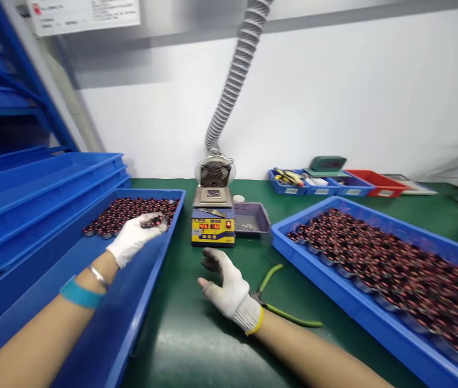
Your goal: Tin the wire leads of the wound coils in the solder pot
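My left hand (137, 235), in a white glove, is over the left blue tray (119, 302). Its fingers are closed on a small round dark component with reddish tips (156, 220). Many like it stand packed at the tray's far end. My right hand (224, 283), gloved with thumb and fingers apart, hovers above the green table and holds nothing. Just behind its wrist lie green-handled pliers (289, 315). Straight ahead is a yellow and blue soldering pot (212, 231) with a lit red display and a flat metal top plate.
At right, a long blue tray (326, 280) is full of similar components. A grey ribbed duct (234, 81) hangs down behind the pot, beside a purple-grey bin (265, 218). Small blue bins (289, 188) and a red bin (378, 183) line the wall. Stacked blue trays (46, 188) stand left.
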`<state>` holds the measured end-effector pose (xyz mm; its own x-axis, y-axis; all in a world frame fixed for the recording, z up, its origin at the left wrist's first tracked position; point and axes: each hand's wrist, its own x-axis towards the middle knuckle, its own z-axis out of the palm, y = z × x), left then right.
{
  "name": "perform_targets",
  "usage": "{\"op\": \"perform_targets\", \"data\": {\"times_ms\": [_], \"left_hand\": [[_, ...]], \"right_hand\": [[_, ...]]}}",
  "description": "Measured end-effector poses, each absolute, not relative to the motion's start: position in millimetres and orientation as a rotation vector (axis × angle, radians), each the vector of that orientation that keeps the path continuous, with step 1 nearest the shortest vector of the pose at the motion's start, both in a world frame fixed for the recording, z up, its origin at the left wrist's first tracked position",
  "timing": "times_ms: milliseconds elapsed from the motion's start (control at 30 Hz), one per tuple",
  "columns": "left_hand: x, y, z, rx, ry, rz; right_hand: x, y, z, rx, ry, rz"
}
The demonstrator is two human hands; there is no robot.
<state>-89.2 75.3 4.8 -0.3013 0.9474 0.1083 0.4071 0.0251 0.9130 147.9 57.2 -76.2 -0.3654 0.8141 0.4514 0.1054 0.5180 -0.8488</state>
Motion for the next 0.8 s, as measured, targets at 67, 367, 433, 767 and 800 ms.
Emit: {"op": "perform_targets", "data": {"times_ms": [67,367,433,767,800], "left_hand": [[-44,66,6,1.428,1.525,1.173],[29,39,-6,1.380,1.399,1.009],[25,44,-5,1.400,1.416,0.938],[14,43,-42,1.707,1.559,0.300],[14,43,-43,1.766,1.576,0.244]], "right_hand": [[154,59,-73,-0.782,-1.747,0.897],[166,67,-58,-0.539,-1.725,0.679],[167,71,-57,-0.590,-1.688,0.689],[179,145,-4,-1.040,-1.752,0.609],[179,159,7,-1.107,-1.819,0.508]]}}
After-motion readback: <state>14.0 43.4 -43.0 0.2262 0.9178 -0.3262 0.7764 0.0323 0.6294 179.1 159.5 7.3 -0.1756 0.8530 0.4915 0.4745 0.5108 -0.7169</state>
